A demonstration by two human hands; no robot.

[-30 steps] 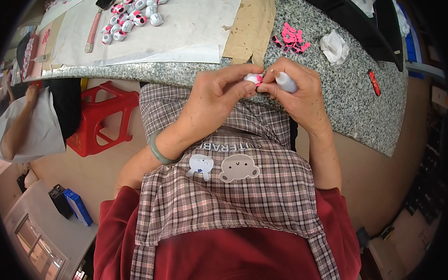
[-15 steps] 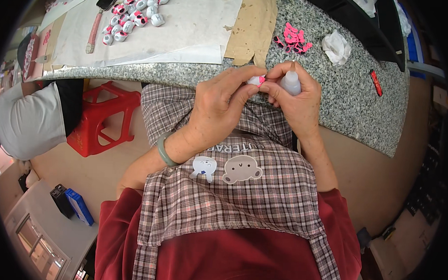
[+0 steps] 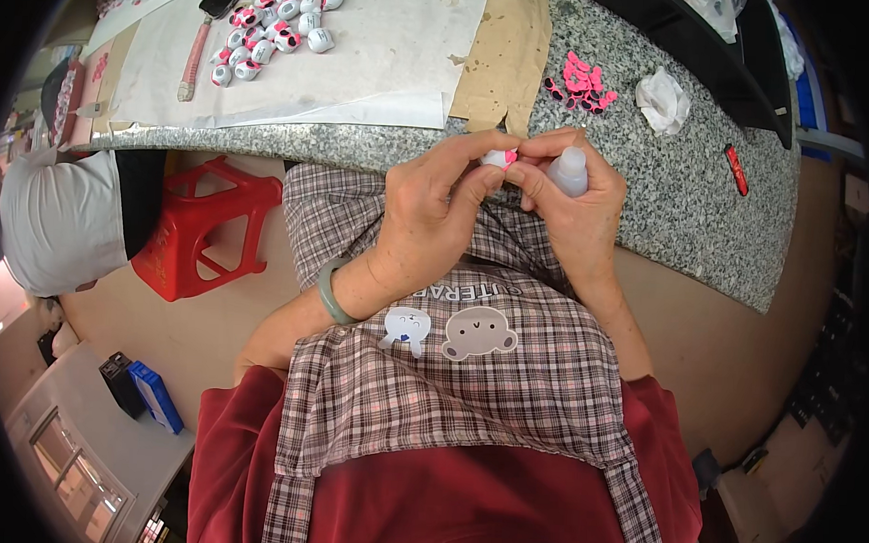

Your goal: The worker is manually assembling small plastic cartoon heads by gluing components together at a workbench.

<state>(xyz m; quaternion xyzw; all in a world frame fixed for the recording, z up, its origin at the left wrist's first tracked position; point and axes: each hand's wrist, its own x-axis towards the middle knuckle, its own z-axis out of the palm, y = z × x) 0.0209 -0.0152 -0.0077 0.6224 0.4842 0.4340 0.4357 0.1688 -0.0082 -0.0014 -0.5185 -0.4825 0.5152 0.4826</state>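
My left hand (image 3: 423, 199) pinches a small white ball (image 3: 494, 159) between thumb and fingertips, just past the near edge of the counter. On the ball's right side sits a bright pink piece (image 3: 511, 158), which the thumb and forefinger of my right hand (image 3: 595, 205) touch. That same right hand keeps a small translucent squeeze bottle (image 3: 570, 174) in its grip, cap end upward. Beyond my hands lies a heap of pink toy sunglasses (image 3: 582, 83) with dark lenses. Several white balls (image 3: 289, 39), many with pink pieces on them, are grouped on white paper at the far left.
A crumpled tissue (image 3: 663, 100) and a red stick-like tool (image 3: 736, 169) lie on the speckled stone counter (image 3: 690, 213). Brown paper (image 3: 504, 59) borders the white sheet (image 3: 375, 68). A pink-handled tool (image 3: 193, 62) rests farther left. A red stool (image 3: 187, 229) and another person (image 3: 63, 220) are at left.
The whole view has shifted slightly. The bottle in my right hand has tipped a little, so its brown tip no longer shows. Both hands stay together at the ball.
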